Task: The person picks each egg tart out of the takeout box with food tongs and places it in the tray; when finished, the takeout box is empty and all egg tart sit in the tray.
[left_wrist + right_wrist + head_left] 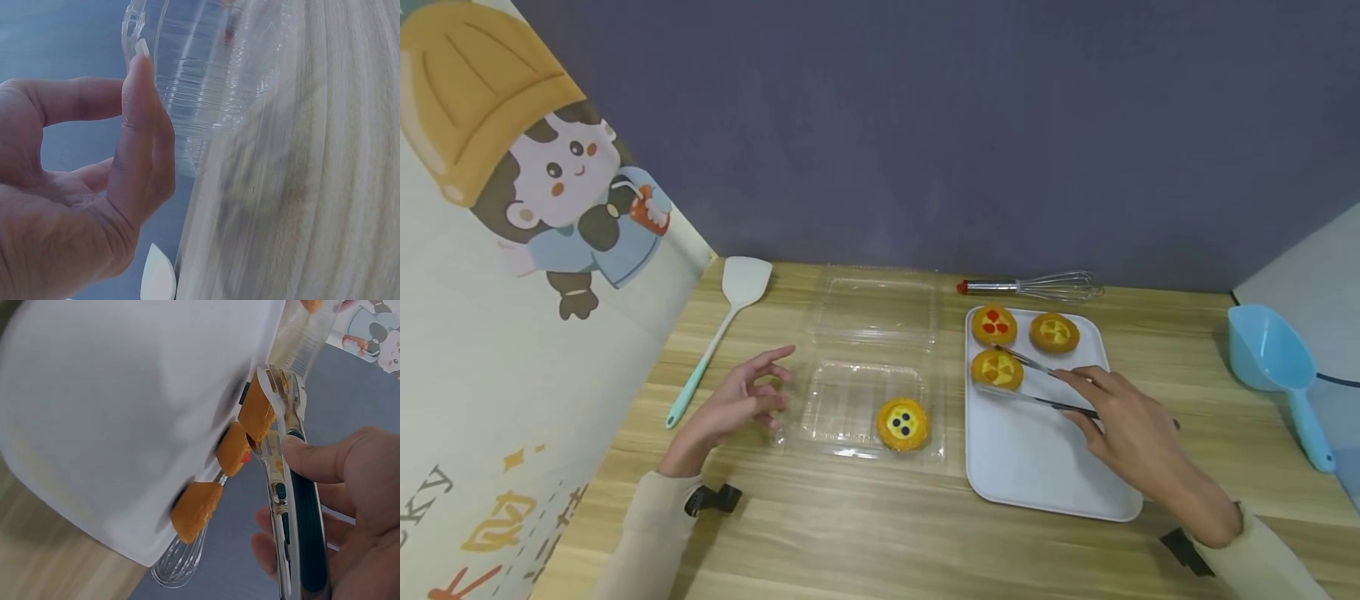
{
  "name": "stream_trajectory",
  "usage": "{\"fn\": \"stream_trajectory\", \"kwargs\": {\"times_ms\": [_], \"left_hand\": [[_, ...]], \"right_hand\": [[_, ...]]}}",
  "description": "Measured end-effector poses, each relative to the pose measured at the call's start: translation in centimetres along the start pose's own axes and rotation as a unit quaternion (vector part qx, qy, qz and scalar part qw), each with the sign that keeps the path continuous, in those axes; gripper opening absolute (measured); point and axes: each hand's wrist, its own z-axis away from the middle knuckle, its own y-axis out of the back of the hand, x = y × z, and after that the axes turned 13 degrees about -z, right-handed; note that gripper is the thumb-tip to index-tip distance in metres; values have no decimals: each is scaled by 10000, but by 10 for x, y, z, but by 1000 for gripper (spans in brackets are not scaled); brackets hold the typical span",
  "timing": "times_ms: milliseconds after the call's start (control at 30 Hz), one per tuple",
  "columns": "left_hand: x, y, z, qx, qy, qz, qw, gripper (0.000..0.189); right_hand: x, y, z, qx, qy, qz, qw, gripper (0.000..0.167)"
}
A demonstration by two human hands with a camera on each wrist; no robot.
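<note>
My right hand point(1123, 421) holds metal tongs point(306, 506) with dark green grips. Their tips stand on either side of a yellow-topped tart point(997, 369) at the tray's left side. Behind it on the white tray point(1052, 467) are a tart with red pieces point(994, 325) and another yellow-topped tart point(1054, 332). At the left edge of a clear plastic clamshell box point(842, 408) is my left hand point(741, 400), its fingers loosely bent and holding nothing; whether a fingertip touches the rim I cannot tell. A tart with dark berries point(902, 424) sits in the box's front right corner.
A white spatula point(747, 282) with a mint handle lies left of the box. Behind the tray, a whisk point(1037, 287) lies along the dark wall point(925, 133). A light blue scoop point(1270, 350) is at the far right. The box's lid point(876, 308) lies open toward the wall.
</note>
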Motion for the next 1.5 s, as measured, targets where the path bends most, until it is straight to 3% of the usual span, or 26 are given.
{"fn": "stream_trajectory", "kwargs": {"times_ms": [1100,1500], "left_hand": [[0,-1,-2,-10,-11,21,10000,83],[2,1,-1,-12,-23,4,10000,83]], "right_hand": [[0,-4,8,-123,20,-59,9999,62],[-5,3,4,33,331,98,9994,69]]}}
